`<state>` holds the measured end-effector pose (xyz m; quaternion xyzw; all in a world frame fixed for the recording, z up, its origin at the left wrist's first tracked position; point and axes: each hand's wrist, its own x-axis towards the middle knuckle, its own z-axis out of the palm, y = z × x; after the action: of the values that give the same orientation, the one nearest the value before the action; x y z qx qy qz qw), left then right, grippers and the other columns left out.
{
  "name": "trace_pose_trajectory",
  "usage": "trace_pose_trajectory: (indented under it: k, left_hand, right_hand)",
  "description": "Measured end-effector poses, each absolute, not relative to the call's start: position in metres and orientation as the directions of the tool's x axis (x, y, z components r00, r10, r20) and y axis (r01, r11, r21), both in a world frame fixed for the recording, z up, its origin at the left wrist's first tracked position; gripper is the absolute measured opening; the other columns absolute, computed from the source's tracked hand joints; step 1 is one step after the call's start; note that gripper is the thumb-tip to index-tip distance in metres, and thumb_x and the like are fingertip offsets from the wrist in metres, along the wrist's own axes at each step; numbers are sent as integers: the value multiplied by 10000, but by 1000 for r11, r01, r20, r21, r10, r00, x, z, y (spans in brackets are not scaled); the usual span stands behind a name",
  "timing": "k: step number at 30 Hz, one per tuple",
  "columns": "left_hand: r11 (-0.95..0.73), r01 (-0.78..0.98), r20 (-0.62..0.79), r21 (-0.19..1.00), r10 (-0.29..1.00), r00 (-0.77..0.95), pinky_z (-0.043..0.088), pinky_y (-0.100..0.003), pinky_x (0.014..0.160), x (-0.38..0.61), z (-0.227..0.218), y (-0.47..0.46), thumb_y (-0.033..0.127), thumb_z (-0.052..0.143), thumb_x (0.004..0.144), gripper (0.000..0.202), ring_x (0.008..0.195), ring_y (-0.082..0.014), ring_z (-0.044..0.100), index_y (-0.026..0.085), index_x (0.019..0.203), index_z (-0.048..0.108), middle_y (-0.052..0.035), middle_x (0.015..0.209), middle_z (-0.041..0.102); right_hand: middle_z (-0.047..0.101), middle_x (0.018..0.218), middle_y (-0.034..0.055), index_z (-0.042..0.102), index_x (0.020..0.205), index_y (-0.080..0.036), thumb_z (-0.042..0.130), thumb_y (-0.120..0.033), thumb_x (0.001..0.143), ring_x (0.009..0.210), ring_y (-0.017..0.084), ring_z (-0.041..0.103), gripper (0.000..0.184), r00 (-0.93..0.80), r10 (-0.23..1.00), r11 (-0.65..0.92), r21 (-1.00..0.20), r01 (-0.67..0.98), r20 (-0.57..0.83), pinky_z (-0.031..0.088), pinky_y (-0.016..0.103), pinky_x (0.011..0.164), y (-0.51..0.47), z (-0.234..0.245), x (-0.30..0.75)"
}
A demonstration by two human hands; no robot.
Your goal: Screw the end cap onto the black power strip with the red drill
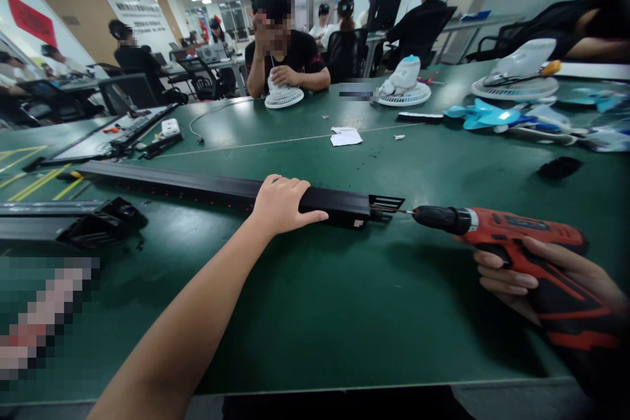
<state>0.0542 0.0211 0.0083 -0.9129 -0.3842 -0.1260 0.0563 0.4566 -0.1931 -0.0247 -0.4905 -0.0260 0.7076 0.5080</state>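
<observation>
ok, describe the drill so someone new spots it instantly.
On the green table, find the long black bar with the left hand laid over it. Just past the bar's right end, the right hand holds the drill, bit pointing left toward the bar. Its red-and-black, pistol-shaped body sets it apart from the straight, mostly black bar.

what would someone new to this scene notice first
Probably the red-and-black drill at right, gripped in the right hand and aimed at a long black bar. The left hand lies on that bar, mid-picture. Round white grilles stand out farther back.
</observation>
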Motion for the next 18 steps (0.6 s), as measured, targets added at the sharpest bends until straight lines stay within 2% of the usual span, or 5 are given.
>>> trace_pose_trajectory:
  k: [5, 12, 18]
  left_hand:
    - [-685, 728, 252, 16, 708, 660, 373, -551, 1204, 55, 11, 19, 864, 521, 943, 735, 1109, -331, 737, 234, 1251, 741, -112, 1197, 812]
    - [-672, 739, 191, 47, 732, 654, 329, -580, 1262, 55, 18, 17, 879, 519, 928, 815, 1268, -361, 697, 219, 1363, 716, -131, 1342, 776]
    - [-659, 750, 160, 59, 748, 644, 304, -589, 1295, 54, 18, 14, 878, 524, 925, 863, 1372, -381, 649, 217, 1457, 679, -139, 1463, 723]
  right_hand:
    - [378, 579, -20, 581, 899, -253, 845, -472, 700, 523, 157, 366, 396, -7, 726, -479, -498, -723, -688, 450, 266, 423, -193, -23, 454]
    - [361, 584, -33, 590, 886, -259, 875, -441, 637, 523, 148, 360, 420, 5, 722, -483, -509, -713, -692, 465, 250, 424, -194, -22, 455]
    - [365, 614, -23, 615, 884, -247, 838, -518, 722, 543, 160, 344, 386, -43, 759, -501, -542, -675, -649, 476, 274, 435, -196, -33, 465]
